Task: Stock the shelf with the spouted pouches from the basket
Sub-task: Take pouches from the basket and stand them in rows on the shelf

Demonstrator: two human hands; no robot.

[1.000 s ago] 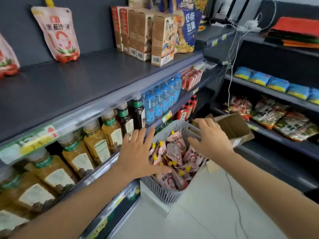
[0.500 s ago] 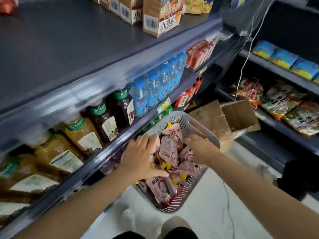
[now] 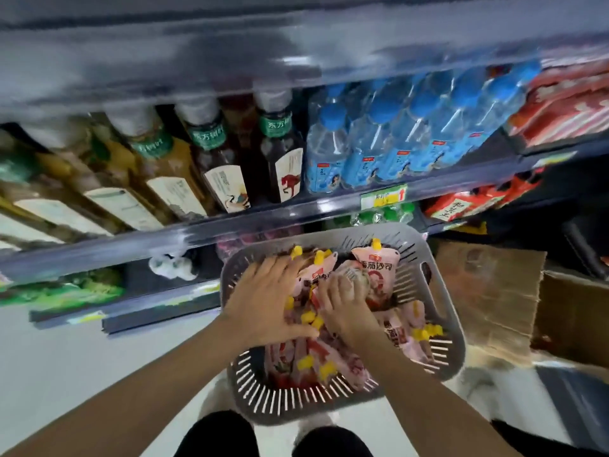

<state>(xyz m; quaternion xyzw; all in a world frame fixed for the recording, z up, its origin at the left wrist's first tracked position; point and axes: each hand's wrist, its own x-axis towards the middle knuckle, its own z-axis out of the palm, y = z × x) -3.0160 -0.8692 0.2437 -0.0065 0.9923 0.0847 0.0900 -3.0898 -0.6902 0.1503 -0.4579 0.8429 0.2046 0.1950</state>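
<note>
Both hands are down in the grey slotted basket (image 3: 342,404), which sits on the pale floor (image 3: 82,367) just in front of the shelf unit; left hand (image 3: 263,308) lies flat, fingers spread, grip open, palm pressing on the pink spouted pouches (image 3: 375,272); right hand (image 3: 346,305) is curled over one pouch near the middle of the heap, but whether its grip has closed I cannot tell; pouches with yellow caps fill the basket, heaped at mixed angles; far side, the shelf (image 3: 263,216) holds tea bottles (image 3: 283,159) at left and blue-capped water bottles (image 3: 395,143) at right; a cardboard box (image 3: 494,291) lies right of the basket; heavy motion blur at top.
</note>
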